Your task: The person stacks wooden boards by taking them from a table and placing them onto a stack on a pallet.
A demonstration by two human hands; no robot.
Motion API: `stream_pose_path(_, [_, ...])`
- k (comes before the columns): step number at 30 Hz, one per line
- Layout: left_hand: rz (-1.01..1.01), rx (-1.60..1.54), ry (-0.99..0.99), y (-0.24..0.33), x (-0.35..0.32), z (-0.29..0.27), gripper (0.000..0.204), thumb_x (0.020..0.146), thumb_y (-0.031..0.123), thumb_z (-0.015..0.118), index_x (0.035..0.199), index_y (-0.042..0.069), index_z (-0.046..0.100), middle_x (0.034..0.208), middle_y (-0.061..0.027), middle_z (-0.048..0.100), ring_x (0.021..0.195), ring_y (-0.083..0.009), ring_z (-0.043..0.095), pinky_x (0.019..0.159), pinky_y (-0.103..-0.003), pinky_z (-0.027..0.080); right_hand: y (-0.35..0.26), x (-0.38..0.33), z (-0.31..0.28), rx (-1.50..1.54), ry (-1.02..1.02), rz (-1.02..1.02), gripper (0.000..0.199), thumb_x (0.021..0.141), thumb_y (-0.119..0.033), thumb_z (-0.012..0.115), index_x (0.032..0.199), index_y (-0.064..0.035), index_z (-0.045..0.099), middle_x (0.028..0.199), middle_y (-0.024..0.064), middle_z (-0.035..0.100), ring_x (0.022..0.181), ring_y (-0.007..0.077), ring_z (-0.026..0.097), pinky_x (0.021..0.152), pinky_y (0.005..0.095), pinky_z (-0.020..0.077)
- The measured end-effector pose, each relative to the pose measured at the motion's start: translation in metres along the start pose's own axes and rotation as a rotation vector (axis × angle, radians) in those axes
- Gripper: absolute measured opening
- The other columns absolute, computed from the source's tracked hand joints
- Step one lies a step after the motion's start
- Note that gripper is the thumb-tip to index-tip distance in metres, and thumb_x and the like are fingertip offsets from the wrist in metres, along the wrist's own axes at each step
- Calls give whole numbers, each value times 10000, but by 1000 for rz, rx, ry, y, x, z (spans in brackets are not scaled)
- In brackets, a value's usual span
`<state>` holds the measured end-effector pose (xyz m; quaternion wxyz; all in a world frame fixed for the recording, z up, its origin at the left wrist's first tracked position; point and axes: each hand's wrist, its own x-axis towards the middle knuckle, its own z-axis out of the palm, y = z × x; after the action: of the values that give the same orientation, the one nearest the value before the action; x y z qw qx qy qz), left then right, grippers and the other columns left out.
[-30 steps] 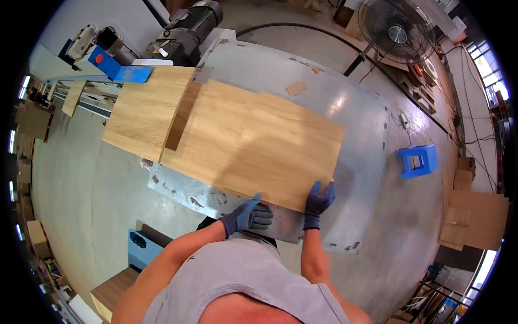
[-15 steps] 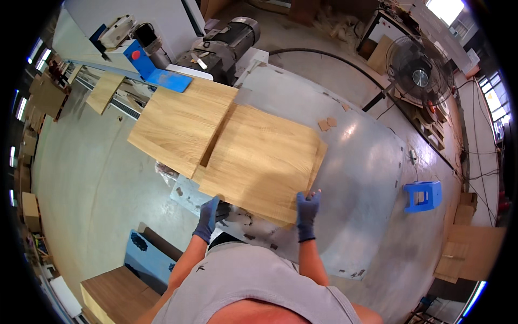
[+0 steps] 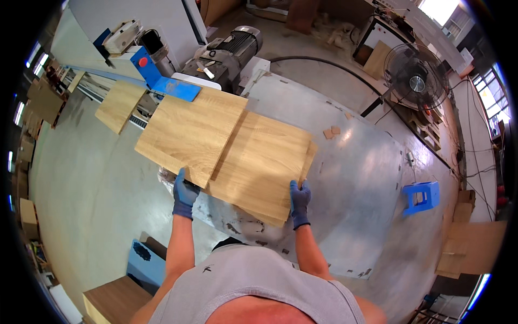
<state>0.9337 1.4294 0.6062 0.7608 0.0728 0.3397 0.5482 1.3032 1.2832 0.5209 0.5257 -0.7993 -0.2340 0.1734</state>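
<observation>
Two pale wood-grain boards lie side by side before me. The left board [image 3: 191, 132] partly overlaps the right board [image 3: 261, 162], which sits slightly askew on at least one more board. At the left board's near edge is my gloved left hand [image 3: 185, 195], its thumb on top and its other fingers mostly hidden below. My gloved right hand [image 3: 300, 201] grips the right board's near right corner, with the fingers along the side edge. Both gloves are blue-grey.
A machine with a blue plate [image 3: 175, 88] and a motor [image 3: 237, 48] stands at the far left. Another board [image 3: 120, 105] is on its track. Wood scraps [image 3: 331, 132] lie on the metal table [image 3: 350, 205]. A fan [image 3: 415, 81] and blue stool [image 3: 421, 197] stand to the right.
My left hand has moved from the right board's near edge leftward to the left board. The right board has shifted slightly left with my right hand. The board on the track has advanced toward me.
</observation>
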Motion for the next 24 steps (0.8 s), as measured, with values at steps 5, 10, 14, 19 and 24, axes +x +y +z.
stream_pose_path(5, [12,219,10,-18,3,0,388,936,267,632,1251,62,536,1195,-86,629,1074,-237,631,876,-392,556,-8,1,-15,-38,-175,29,270,929,-249,622,997,13,635,748,9,636,641,93,534,571,286,444])
stream_pose_path(10, [-48,618,36,-74,-50,-7,344,927,327,646,1075,20,602,856,-93,684,725,-209,680,643,-334,573,-15,10,-25,386,-305,322,382,986,-315,540,1043,45,652,857,37,653,755,133,580,681,320,484])
stream_pose_path(14, [-519,802,101,-103,-127,73,398,945,395,600,882,3,627,688,-102,653,526,-205,632,450,-324,509,-42,9,-36,525,-393,503,402,998,-338,528,1091,33,651,916,29,651,791,98,563,702,273,477])
stream_pose_path(19, [-152,800,365,-43,-91,4,409,928,378,588,975,-28,592,802,-173,693,563,-260,668,493,-348,560,-25,5,-41,490,-423,298,355,982,-287,573,1187,0,601,1006,37,653,820,118,605,702,270,505])
stream_pose_path(24, [191,767,428,53,-45,-9,458,900,432,620,1119,33,578,996,-188,683,757,-278,696,604,-405,581,-21,2,-52,499,-387,337,346,956,-227,617,1201,15,586,1043,63,664,861,141,627,746,289,525])
